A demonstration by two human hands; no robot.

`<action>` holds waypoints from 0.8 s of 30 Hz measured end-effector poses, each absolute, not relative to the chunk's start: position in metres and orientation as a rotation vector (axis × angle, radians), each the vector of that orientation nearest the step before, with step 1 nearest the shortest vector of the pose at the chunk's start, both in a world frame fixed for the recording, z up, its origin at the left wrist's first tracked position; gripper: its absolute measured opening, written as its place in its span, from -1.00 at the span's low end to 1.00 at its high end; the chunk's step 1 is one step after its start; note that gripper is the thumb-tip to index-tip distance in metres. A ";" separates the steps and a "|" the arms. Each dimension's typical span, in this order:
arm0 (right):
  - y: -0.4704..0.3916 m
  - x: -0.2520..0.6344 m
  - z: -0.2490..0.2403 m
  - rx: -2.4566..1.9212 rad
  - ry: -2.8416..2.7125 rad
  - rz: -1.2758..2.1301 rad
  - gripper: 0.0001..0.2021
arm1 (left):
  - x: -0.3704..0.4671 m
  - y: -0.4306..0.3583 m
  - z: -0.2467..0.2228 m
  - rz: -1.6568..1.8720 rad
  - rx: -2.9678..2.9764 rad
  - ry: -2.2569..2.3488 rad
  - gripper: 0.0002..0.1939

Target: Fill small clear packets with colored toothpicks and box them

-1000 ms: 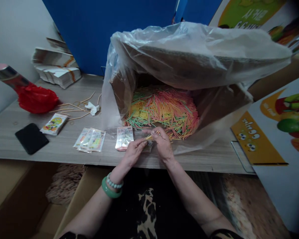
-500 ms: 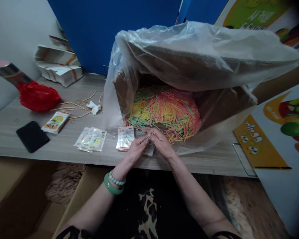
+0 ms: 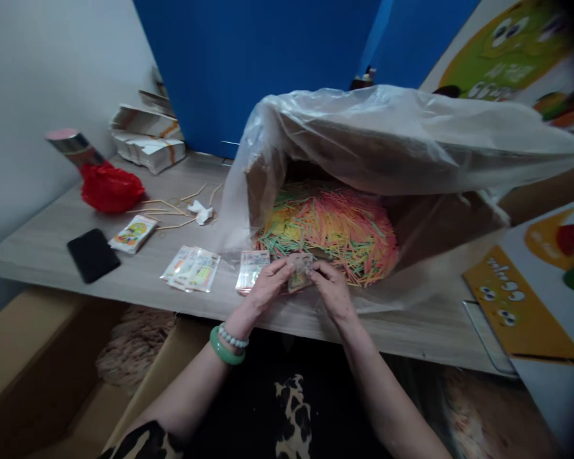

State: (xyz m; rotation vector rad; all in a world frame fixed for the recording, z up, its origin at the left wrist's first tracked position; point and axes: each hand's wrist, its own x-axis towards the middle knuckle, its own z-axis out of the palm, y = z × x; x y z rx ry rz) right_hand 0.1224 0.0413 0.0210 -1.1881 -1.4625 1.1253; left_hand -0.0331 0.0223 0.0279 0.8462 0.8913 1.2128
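A small clear printed packet (image 3: 299,272) is held up between my two hands at the table's front. My left hand (image 3: 268,284) pinches its left side, and my right hand (image 3: 332,289) grips its right side with bent fingers. What is inside the packet is too blurred to tell. Just left of my left hand lies a stack of similar packets (image 3: 251,268). Farther left, several packets (image 3: 191,268) with coloured strips overlap on the table. Beyond my hands, a heap of thin pink, yellow, orange and green sticks (image 3: 330,229) lies in a plastic-lined cardboard box (image 3: 440,223).
On the left are a black phone-like slab (image 3: 93,255), a printed card pack (image 3: 134,234), a red plastic bag (image 3: 110,187) around a cylinder, and stacked white cartons (image 3: 146,140). An open carton (image 3: 52,331) stands below the table's front edge. Printed boxes (image 3: 521,299) stand right.
My hands, pressed together before, have parted slightly, and the packet now shows upright between them. The whole view has shifted, with things lower and farther right.
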 end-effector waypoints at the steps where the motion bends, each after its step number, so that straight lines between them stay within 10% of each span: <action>1: 0.038 0.118 0.022 -1.176 -1.492 1.120 -0.83 | -0.034 0.020 0.029 1.235 0.846 0.905 -0.55; 11: 0.019 0.072 0.016 -1.511 -1.751 1.109 -0.81 | -0.147 -0.002 0.021 1.438 1.084 1.759 -0.83; 17: 0.042 0.022 0.017 -1.944 -2.064 0.695 -0.62 | -0.200 0.011 -0.005 0.651 1.609 2.696 -0.69; 24: 0.047 0.027 0.005 -1.981 -1.996 0.769 -0.70 | -0.177 -0.008 -0.005 1.083 1.706 2.462 -0.68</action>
